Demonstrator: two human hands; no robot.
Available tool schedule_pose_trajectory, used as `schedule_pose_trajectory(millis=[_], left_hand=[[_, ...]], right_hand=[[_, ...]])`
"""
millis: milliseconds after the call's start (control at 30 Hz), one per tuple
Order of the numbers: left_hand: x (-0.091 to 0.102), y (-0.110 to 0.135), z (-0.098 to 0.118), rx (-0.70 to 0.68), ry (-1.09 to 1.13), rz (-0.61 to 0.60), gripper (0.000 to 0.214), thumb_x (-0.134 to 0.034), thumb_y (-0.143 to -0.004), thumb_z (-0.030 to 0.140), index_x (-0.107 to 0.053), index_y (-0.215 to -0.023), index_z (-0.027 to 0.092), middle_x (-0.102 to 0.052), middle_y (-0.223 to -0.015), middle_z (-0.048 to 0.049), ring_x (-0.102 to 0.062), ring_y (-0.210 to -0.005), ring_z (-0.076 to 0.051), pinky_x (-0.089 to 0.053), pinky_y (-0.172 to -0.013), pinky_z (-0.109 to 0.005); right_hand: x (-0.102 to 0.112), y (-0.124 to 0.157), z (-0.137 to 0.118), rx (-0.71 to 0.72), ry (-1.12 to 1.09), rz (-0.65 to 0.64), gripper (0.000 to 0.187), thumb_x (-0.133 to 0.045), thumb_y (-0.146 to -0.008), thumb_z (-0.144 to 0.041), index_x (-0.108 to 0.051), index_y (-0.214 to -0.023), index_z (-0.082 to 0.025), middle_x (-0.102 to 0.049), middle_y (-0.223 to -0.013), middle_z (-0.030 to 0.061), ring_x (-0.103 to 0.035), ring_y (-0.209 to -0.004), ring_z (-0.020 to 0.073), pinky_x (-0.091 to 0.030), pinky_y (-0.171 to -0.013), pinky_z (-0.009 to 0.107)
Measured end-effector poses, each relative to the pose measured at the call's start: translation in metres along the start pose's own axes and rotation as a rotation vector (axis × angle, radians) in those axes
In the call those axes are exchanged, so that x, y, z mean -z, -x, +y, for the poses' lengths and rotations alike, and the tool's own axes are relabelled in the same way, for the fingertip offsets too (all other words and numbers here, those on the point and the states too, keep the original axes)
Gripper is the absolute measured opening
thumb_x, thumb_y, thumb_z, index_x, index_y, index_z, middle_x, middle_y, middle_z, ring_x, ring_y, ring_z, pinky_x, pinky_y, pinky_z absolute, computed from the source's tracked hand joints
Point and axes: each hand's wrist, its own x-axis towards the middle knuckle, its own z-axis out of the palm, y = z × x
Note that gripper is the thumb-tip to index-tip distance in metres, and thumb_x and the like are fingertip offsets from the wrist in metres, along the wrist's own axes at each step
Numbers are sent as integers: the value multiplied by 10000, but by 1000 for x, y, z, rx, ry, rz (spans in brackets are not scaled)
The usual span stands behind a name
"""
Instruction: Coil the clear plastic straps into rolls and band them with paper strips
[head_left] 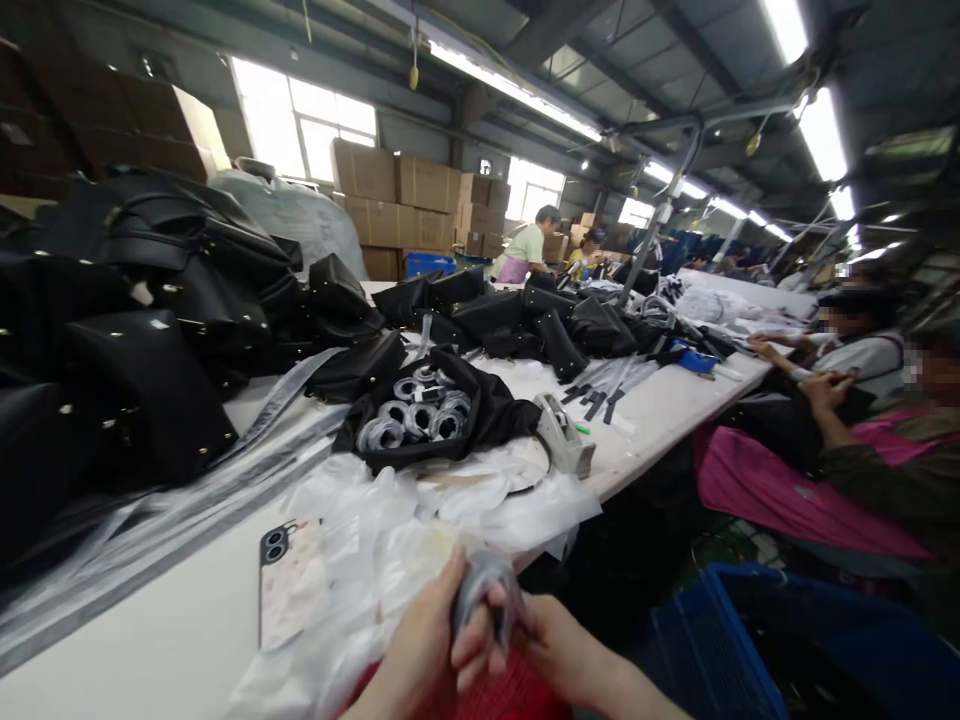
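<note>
Low in the head view, near the table's front edge, both my hands are closed around a coiled strap [484, 578], dark grey and wrapped in clear film. My left hand [429, 628] grips it from the left, fingers curled round its lower side. From the right, my right hand [553, 640] holds the other side of the coil, its fingertips partly hidden. Beyond them, a black fabric bag [499, 400] lies open with several similar rolled coils [420, 418] inside. Clear plastic bags [375, 535] spread over the table just past my hands.
A phone [289, 585] lies left on the white table [142, 640]. A grey tape dispenser [564, 435] stands beside the black bag. Black leather-look bags [150, 380] pile up at left. A blue crate [720, 640] sits lower right. Co-workers [855, 350] sit along the right.
</note>
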Motion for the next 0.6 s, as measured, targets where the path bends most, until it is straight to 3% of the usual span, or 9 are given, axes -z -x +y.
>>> schedule_pose_trajectory(millis=[67, 133, 167, 233, 300, 367, 467, 533, 600], left_hand=[[11, -8, 18, -373, -12, 243, 559, -466, -839, 683, -638, -860, 151, -470, -491, 46, -509, -471, -134, -502, -585, -283], [29, -19, 27, -798, -287, 436, 502, -490, -838, 661, -633, -868, 180, -585, -671, -8, -569, -620, -170, -501, -778, -339], [39, -24, 26, -936, -497, 469, 508, -494, -820, 678, -633, -829, 190, -595, -693, -27, -571, -647, -194, -488, -785, -357], [53, -32, 13, -1023, -913, 360, 496, -512, -793, 681, -622, -729, 202, -583, -648, -48, -542, -614, -217, -467, -694, -358], [55, -31, -6, -916, -1171, 149, 444, -546, -791, 627, -603, -660, 207, -564, -597, -49, -499, -568, -203, -417, -601, -319], [45, -24, -23, -709, -1199, -9, 451, -515, -834, 583, -563, -588, 207, -531, -546, -31, -450, -518, -167, -356, -543, -278], [26, -15, -32, -316, -899, -86, 606, -334, -902, 623, -499, -502, 199, -414, -428, 15, -350, -412, -115, -281, -464, -242], [20, -13, -30, -78, -603, -95, 667, -259, -891, 680, -530, -526, 193, -337, -351, 47, -295, -336, -98, -270, -412, -229], [21, -15, -26, 80, -323, -91, 682, -258, -874, 714, -555, -564, 184, -273, -292, 80, -237, -271, -83, -308, -380, -223]], right_hand=[[-13, 4, 14, -79, -79, -123, 398, -493, -900, -529, -719, -861, -203, -666, -749, -3, -626, -728, 179, -493, -682, 257], [-14, 14, 21, -117, -119, -213, 361, -584, -833, -559, -724, -765, -233, -624, -635, -31, -601, -615, 147, -455, -564, 217], [-9, 20, 21, -120, -138, -228, 379, -582, -826, -582, -724, -753, -238, -610, -604, -33, -577, -556, 130, -431, -516, 210], [11, 28, 15, -116, -190, -189, 520, -477, -858, -653, -722, -771, -202, -586, -557, -18, -493, -434, 97, -383, -442, 208], [41, 31, 5, -114, -251, -108, 683, -354, -878, -707, -704, -776, -130, -550, -497, -5, -396, -349, 70, -341, -401, 205], [71, 26, -3, -119, -210, -12, 628, -478, -835, -690, -675, -729, -103, -518, -447, -13, -418, -361, 76, -360, -437, 207], [97, 15, -3, -108, 133, 130, 478, -529, -866, -574, -678, -788, -126, -652, -643, 50, -599, -603, 156, -452, -612, 259], [98, 11, 2, -86, 343, 159, 368, -538, -889, -482, -694, -891, -148, -701, -866, 81, -632, -829, 207, -461, -770, 302], [89, 10, 7, -67, 404, 107, 322, -566, -877, -437, -682, -1006, -165, -695, -1008, 82, -617, -938, 228, -447, -840, 316]])
